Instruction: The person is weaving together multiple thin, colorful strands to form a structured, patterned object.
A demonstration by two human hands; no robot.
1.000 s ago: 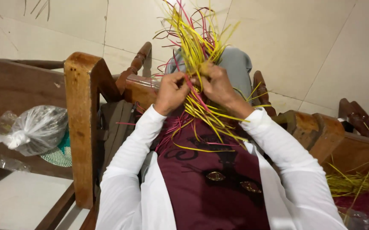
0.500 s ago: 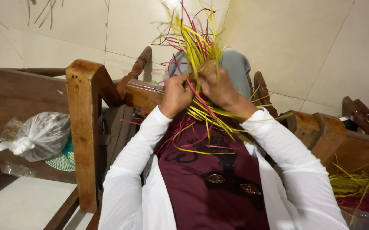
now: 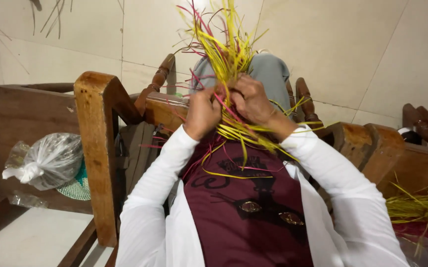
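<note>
While I sit on the wooden bench (image 3: 98, 148), its thick armrest post stands upright to the left of my lap and its dark seat back stretches away further left. Beyond the bench lies the pale tiled floor (image 3: 372, 49), which fills the top of my view. My maroon shirt (image 3: 253, 212) with a dark print covers my lap right of the post, and my white sleeves (image 3: 149, 207) run up on either side of it towards my hands.

Left of the post, a clear plastic bag (image 3: 48, 160) tied in a knot rests against the seat back, with a green and white woven thing partly hidden behind it. Far to the right of the post, at the edge of the view, a loose heap of yellow strips (image 3: 411, 205) lies over something red.

The bundle of strips (image 3: 229, 54) I work on is up above my shirt, right of the post's top; yellow and pink ends fan up from my hands, and more yellow ends hang down over my shirt. My left hand (image 3: 201, 112) is closed on the bundle from the left, fingers curled tight into it. My right hand (image 3: 251, 99) grips it from the right, fingers pinching among the strips.
</note>
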